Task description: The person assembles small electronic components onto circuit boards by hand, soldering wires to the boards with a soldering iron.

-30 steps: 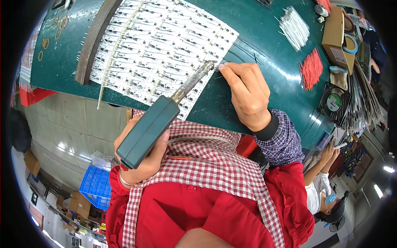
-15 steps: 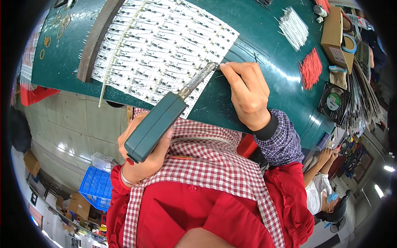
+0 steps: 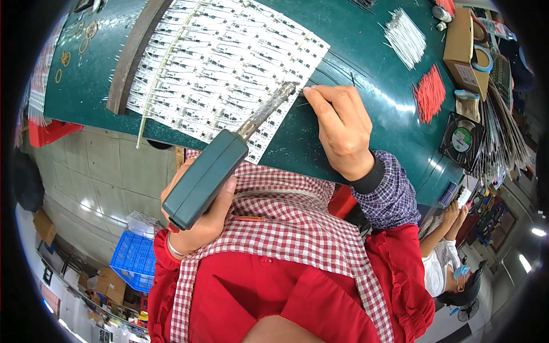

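Note:
My left hand [image 3: 214, 214] is wrapped round the dark green handle of a soldering gun [image 3: 205, 178]. Its long metal barrel points up and to the right, with the tip over the right edge of a white sheet of small circuit boards [image 3: 229, 63]. Rows of black components and short white wires cover that sheet. Just right of the tip, my right hand [image 3: 345, 128] is closed in a pinch at the sheet's edge. A thin wire seems to be between thumb and forefinger, mostly hidden by them. Dark wires [image 3: 343, 71] lie on the green table beyond these fingers.
A dark bar [image 3: 134, 57] lies along the sheet's left side. Bundles of white wires [image 3: 405, 39] and red wires [image 3: 430, 94] lie at the right, near a cardboard box [image 3: 462, 51] and a black fan [image 3: 460, 141]. Rubber bands [image 3: 84, 44] are far left. A co-worker [image 3: 449, 268] sits at right.
The soldering gun has shifted slightly left and down with my left hand, its tip drawing a little away from my right fingertips. My right hand stays almost still.

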The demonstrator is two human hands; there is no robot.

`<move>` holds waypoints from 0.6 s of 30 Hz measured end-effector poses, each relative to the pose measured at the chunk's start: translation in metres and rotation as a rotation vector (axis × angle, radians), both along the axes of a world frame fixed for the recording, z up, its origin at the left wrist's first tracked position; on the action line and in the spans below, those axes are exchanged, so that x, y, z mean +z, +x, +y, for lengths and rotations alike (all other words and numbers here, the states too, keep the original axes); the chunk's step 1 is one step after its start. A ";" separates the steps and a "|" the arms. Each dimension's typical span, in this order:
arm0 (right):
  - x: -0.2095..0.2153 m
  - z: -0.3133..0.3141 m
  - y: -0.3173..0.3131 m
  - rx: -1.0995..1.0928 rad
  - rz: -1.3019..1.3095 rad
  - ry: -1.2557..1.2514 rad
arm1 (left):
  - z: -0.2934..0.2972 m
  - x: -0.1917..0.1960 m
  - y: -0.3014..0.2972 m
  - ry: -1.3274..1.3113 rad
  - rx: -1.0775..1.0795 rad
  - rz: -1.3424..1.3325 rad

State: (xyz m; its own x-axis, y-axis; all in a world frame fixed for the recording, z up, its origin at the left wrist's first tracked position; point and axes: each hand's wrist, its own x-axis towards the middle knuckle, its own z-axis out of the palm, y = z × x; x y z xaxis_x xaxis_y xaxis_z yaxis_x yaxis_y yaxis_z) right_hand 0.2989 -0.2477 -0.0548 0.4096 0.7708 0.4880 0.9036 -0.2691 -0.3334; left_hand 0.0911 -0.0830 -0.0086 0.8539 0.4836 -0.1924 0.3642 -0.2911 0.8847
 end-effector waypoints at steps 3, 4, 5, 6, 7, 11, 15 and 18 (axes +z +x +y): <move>-0.001 0.000 0.000 -0.006 0.001 -0.002 | -0.001 -0.002 -0.005 -0.019 0.023 0.025; -0.001 0.000 0.000 -0.006 0.003 -0.002 | -0.001 -0.002 -0.005 -0.018 0.023 0.024; -0.001 -0.001 0.000 -0.007 0.002 -0.003 | -0.002 -0.002 -0.004 -0.038 0.038 0.015; -0.001 -0.001 0.000 -0.010 0.009 -0.001 | -0.002 -0.002 -0.004 -0.057 0.053 0.007; -0.001 -0.001 0.000 -0.014 0.016 0.001 | -0.002 -0.002 -0.004 -0.057 0.053 0.006; 0.004 -0.003 -0.003 0.006 -0.021 0.081 | -0.001 -0.001 -0.006 -0.035 0.050 -0.005; 0.006 -0.003 -0.011 -0.005 0.082 0.077 | 0.001 0.000 -0.006 0.006 0.021 -0.034; 0.002 -0.004 -0.011 0.004 0.107 0.065 | 0.001 0.000 -0.008 0.009 0.012 -0.025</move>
State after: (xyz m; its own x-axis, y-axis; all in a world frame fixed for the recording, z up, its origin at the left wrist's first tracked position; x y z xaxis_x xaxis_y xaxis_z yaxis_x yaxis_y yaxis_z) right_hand 0.2876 -0.2516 -0.0526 0.4589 0.7407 0.4907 0.8630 -0.2402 -0.4445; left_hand 0.0831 -0.0820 -0.0088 0.8525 0.4954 -0.1668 0.3455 -0.2945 0.8910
